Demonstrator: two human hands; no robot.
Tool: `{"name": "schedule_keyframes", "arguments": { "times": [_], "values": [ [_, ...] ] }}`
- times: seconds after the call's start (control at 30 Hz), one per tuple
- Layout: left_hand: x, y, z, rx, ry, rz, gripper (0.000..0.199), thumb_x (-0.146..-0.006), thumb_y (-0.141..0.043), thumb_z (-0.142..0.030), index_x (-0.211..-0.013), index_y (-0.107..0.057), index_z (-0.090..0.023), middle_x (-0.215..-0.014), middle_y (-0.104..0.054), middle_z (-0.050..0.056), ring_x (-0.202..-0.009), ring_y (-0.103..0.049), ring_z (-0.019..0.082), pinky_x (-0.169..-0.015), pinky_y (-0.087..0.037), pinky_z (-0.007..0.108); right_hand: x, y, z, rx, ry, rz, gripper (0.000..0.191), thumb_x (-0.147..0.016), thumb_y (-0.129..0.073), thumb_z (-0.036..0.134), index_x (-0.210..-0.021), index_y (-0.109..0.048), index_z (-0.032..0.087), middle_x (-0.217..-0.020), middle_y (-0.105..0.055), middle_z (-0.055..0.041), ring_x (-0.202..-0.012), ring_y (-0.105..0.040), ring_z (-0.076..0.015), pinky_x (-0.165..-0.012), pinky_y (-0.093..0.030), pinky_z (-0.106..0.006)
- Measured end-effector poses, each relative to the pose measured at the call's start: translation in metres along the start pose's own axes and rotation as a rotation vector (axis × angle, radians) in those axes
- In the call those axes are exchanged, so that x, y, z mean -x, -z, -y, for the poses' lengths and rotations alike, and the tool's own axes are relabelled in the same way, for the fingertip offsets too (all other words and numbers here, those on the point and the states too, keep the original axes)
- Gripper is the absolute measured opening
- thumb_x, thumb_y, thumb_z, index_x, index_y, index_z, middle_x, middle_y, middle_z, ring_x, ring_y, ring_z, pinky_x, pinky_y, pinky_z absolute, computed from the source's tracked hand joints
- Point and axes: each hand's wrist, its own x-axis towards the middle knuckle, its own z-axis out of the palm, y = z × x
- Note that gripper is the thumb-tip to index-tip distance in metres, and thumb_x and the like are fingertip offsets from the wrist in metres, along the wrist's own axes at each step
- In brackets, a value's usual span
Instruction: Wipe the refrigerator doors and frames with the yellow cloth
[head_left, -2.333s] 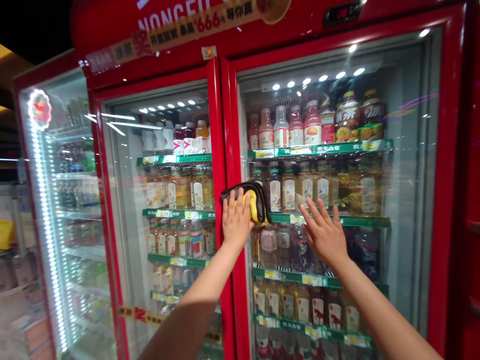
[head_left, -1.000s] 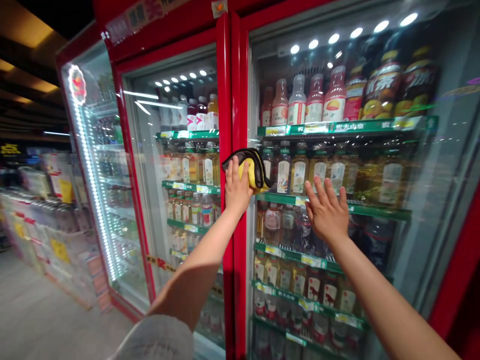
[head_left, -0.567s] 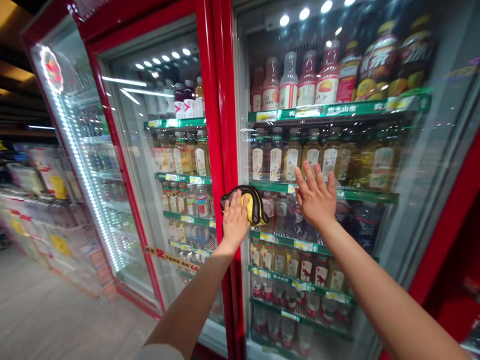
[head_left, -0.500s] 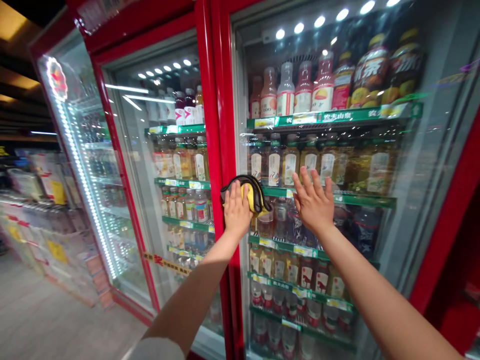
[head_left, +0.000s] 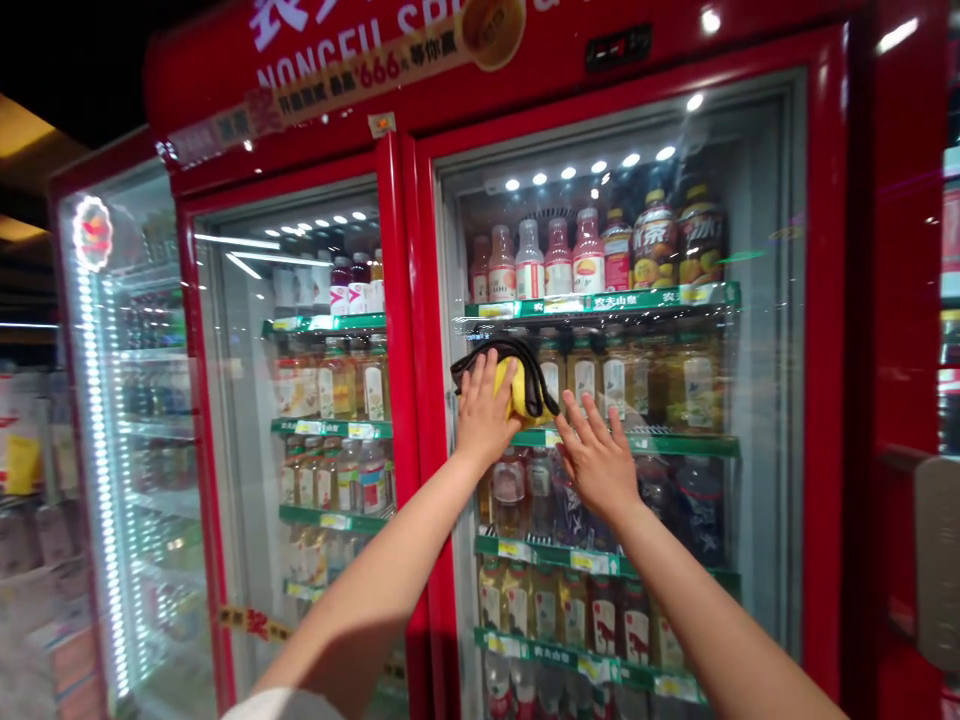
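A folded yellow cloth with black edging [head_left: 529, 388] is under my left hand [head_left: 484, 412], pressed against the right glass door [head_left: 765, 380] of a red drinks fridge. The fingers lie over the cloth, with the thumb along its yellow part. My right hand [head_left: 600, 458] is a little to the right and lower, its fingers stretched out and apart, holding nothing. Its palm faces the same glass; whether it touches the pane I cannot tell. Behind the glass stand shelves of bottles [head_left: 589, 262], partly hidden by both hands and the cloth.
A red door frame [head_left: 427, 450] runs just left of the cloth. Farther left are the fridge's other glass door [head_left: 240, 480] and a lit cooler [head_left: 157, 440]. A red header panel [head_left: 360, 90] spans the top. A grey object [head_left: 937, 560] is at the right edge.
The view has tilted up and turned right, showing more header. Against the glass, my left hand and the cloth have moved right, off the frame's edge. My hands are closer together.
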Motion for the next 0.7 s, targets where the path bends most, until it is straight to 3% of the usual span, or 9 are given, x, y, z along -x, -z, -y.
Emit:
{"name": "schedule_keyframes", "arguments": {
  "times": [0.07,0.13,0.3,0.4,0.5,0.6,0.7],
  "values": [
    [0.012,0.000,0.004,-0.023,0.027,0.013,0.080,-0.086,-0.067,-0.027,-0.158,-0.034,-0.024,-0.169,-0.022,0.013,-0.157,-0.014,0.035,-0.125,-0.014,0.063,0.005,0.007,-0.010,0.002,0.061,0.035,0.059,-0.100,-0.049,0.023,-0.158,-0.037,0.023,-0.163,-0.037,-0.0064,-0.152,-0.033,-0.0272,-0.126,-0.017,-0.050],
    [0.004,0.003,0.007,-0.026,0.096,-0.004,0.078,-0.086,-0.065,-0.024,-0.158,-0.034,-0.025,-0.169,-0.022,0.013,-0.157,-0.012,0.036,-0.123,-0.012,0.067,0.013,0.016,-0.023,0.010,0.119,0.065,0.058,-0.100,-0.048,0.021,-0.157,-0.038,0.023,-0.162,-0.039,-0.0056,-0.151,-0.035,-0.0247,-0.126,-0.020,-0.048],
    [-0.074,0.013,-0.013,0.055,0.238,-0.117,0.081,-0.085,-0.064,-0.020,-0.159,-0.032,-0.025,-0.170,-0.019,0.014,-0.157,-0.012,0.039,-0.122,-0.011,0.070,0.034,0.040,-0.057,0.074,0.128,0.083,0.052,-0.098,-0.055,0.025,-0.150,-0.049,0.028,-0.161,-0.042,-0.0034,-0.150,-0.037,-0.0258,-0.125,-0.023,-0.050],
    [-0.097,0.011,-0.039,0.109,0.206,-0.169,0.082,-0.085,-0.067,-0.024,-0.159,-0.031,-0.025,-0.171,-0.015,0.014,-0.157,-0.009,0.040,-0.121,-0.007,0.071,0.044,0.047,-0.069,0.116,0.075,0.062,0.050,-0.098,-0.056,0.024,-0.148,-0.052,0.028,-0.161,-0.041,-0.0049,-0.152,-0.034,-0.0269,-0.124,-0.027,-0.050],
    [-0.077,0.003,-0.053,0.131,0.022,-0.088,0.081,-0.084,-0.069,-0.026,-0.157,-0.035,-0.027,-0.171,-0.016,0.013,-0.158,-0.007,0.038,-0.123,-0.004,0.068,0.054,0.049,-0.076,0.124,0.068,0.052,0.052,-0.097,-0.056,0.022,-0.148,-0.052,0.026,-0.161,-0.042,-0.0067,-0.153,-0.030,-0.0272,-0.123,-0.031,-0.050],
    [-0.041,-0.002,-0.047,0.152,-0.145,0.035,0.074,-0.084,-0.068,-0.025,-0.153,-0.043,-0.030,-0.170,-0.023,0.010,-0.158,-0.011,0.034,-0.125,-0.004,0.063,0.065,0.052,-0.083,0.130,0.089,0.075,0.051,-0.097,-0.055,0.021,-0.148,-0.052,0.025,-0.159,-0.045,-0.0068,-0.153,-0.030,-0.0265,-0.123,-0.031,-0.049],
    [-0.033,0.000,-0.037,0.172,-0.049,0.023,0.072,-0.086,-0.065,-0.023,-0.154,-0.042,-0.029,-0.169,-0.025,0.010,-0.158,-0.013,0.033,-0.126,-0.007,0.060,0.073,0.061,-0.093,0.156,0.109,0.103,0.050,-0.096,-0.056,0.019,-0.145,-0.055,0.025,-0.157,-0.049,-0.0056,-0.150,-0.036,-0.0260,-0.122,-0.032,-0.047]
  ]
}}
